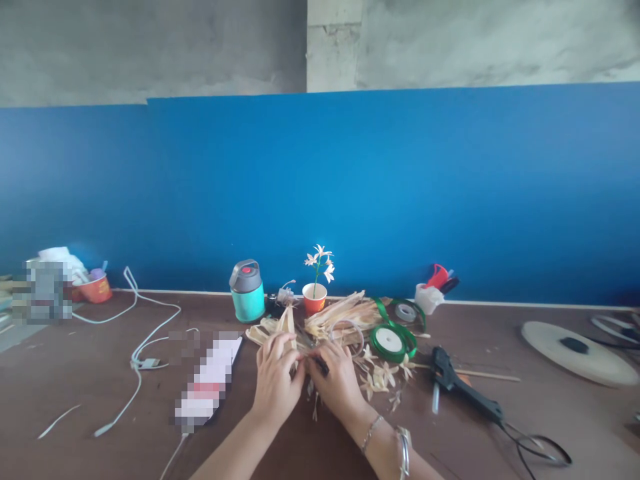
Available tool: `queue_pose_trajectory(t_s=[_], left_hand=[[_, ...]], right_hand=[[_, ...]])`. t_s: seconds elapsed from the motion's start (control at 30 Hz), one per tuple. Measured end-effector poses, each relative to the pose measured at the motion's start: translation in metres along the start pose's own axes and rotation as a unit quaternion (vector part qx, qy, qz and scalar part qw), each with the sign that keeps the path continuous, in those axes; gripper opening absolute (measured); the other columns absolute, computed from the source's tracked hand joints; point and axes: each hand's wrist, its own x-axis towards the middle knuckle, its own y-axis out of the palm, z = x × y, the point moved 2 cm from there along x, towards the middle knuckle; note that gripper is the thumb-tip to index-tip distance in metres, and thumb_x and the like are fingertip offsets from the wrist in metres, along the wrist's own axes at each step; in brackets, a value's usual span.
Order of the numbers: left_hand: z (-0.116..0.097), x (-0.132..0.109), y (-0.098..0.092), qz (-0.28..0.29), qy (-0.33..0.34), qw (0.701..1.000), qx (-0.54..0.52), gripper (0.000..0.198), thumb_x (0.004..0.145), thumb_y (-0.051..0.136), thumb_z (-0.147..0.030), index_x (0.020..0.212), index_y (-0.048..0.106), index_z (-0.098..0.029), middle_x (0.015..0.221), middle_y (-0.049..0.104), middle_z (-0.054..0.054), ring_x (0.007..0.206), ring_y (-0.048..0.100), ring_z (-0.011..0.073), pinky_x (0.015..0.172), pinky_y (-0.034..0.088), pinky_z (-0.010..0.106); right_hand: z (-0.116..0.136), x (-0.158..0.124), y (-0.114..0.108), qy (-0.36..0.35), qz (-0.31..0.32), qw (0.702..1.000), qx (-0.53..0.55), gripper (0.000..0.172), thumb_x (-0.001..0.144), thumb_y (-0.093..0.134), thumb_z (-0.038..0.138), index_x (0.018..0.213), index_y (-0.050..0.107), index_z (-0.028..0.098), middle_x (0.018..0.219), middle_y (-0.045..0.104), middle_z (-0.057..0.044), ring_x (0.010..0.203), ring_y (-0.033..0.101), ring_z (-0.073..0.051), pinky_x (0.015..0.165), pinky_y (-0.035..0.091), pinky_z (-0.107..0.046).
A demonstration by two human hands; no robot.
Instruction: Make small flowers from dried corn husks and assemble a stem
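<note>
A pale dry husk strip (287, 320) is standing up just behind the fingers of the left hand (278, 373), its lower end disappearing behind them. The left fingers are bending inward with the thumb beside them; whether they are pinching the strip I cannot tell, since the hand is hiding the contact. Just to the right, the right hand (339, 375) is clamping a small dark object (323, 365) between its bent fingers and thumb, so the 2 hands are almost meeting.

Beyond them, a husk bundle (345, 315) is lying flat, fanning away from the right hand. A clear ring (349, 321) is resting against its near edge. Beside the bundle, a green ribbon spool (390, 341) is lying with 1 tape roll (405, 312) behind it, while several pale husk flowers (383, 379) are scattering over the table (80, 373) nearer the right wrist.

Behind the husks, 1 red paper cup (315, 302) is holding a stem of white blossoms (320, 261), and a teal flask (249, 300) is standing to its left. Farther right, a black glue gun (465, 387) is lying across a thin wooden stick (490, 375). Behind everything, a blue panel (320, 180) is rising.
</note>
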Motion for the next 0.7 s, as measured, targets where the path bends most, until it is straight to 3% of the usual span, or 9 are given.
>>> queue_pose_trajectory(t_s=[0.33, 0.57, 0.7], left_hand=[[-0.006, 0.0, -0.001, -0.011, -0.003, 1.0, 0.013, 0.014, 0.075, 0.056, -0.01, 0.065, 0.056, -0.02, 0.108, 0.061, 0.006, 0.111, 0.05, 0.027, 0.091, 0.036, 0.043], [0.004, 0.002, -0.003, -0.019, -0.046, 0.998, 0.048, 0.014, 0.072, 0.058, -0.011, 0.062, 0.057, -0.021, 0.108, 0.061, 0.006, 0.108, 0.05, 0.029, 0.086, 0.038, 0.045], [0.009, 0.001, -0.002, -0.008, -0.04, 0.998, 0.04, 0.013, 0.076, 0.057, -0.013, 0.069, 0.062, -0.022, 0.108, 0.061, 0.006, 0.108, 0.051, 0.0282, 0.085, 0.039, 0.043]], right_hand=[[0.0, -0.003, 0.005, -0.011, -0.061, 0.997, -0.055, 0.014, 0.073, 0.055, 0.009, 0.063, 0.055, 0.019, 0.064, 0.059, 0.002, 0.068, 0.056, -0.016, 0.069, 0.027, -0.028], [-0.008, 0.001, -0.002, 0.054, -0.109, 0.99, -0.075, 0.016, 0.069, 0.051, 0.007, 0.058, 0.052, 0.02, 0.059, 0.059, 0.0, 0.064, 0.055, -0.017, 0.069, 0.03, -0.029], [-0.007, 0.002, -0.004, 0.017, -0.07, 0.997, -0.014, 0.013, 0.077, 0.05, 0.011, 0.077, 0.061, 0.02, 0.078, 0.065, -0.003, 0.079, 0.058, -0.019, 0.073, 0.034, -0.029]])
